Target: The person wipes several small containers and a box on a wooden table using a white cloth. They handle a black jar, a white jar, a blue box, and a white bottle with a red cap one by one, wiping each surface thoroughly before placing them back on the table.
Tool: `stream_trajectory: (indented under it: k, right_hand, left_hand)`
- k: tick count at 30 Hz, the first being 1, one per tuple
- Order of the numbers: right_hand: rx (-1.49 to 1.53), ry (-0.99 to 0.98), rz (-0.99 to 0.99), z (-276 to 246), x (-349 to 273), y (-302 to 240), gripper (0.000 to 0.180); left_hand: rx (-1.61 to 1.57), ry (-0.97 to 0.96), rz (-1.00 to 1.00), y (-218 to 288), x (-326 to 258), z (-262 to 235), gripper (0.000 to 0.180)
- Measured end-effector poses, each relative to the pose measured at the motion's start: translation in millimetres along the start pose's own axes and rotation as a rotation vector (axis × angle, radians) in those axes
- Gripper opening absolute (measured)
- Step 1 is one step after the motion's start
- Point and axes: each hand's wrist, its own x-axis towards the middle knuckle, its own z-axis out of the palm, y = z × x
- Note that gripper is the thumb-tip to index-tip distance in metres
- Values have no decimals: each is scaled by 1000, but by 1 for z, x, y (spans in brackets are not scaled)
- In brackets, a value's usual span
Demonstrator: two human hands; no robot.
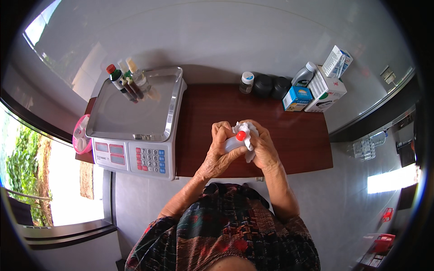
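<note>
My left hand [217,151] is closed around a small whitish bottle [232,145] with a round red cap [241,135]. The bottle is held over the front part of the table, its cap pointing up toward me. My right hand [267,151] is closed on a crumpled white tissue [249,156], pressed against the bottle's right side and around the cap. Fingers and tissue hide part of the bottle.
On the brown table [208,108], a weighing scale [135,108] stands left, with several small bottles [129,79] on its tray. A pink-rimmed basket [81,135] sits beside it. Dark jars [263,86], a white-capped jar [246,83], a blue box [297,98] and white cartons [326,90] line the back right.
</note>
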Motion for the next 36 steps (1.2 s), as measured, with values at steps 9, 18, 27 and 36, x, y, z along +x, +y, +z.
stream_trajectory:
  k: [9,18,27,36]
  right_hand:
    - [221,18,-62,20,-35,28,32]
    - [-310,142,-173,20,-40,20,24]
    - [114,-17,-78,16,-39,22,30]
    - [125,-115,-88,-14,-38,31,24]
  left_hand:
    - [-296,107,-247,3,4,-3,43]
    - [-321,216,-322,1,8,7,38]
    - [-389,121,-264,1,6,3,35]
    - [-504,-12,-218,4,1,-3,36]
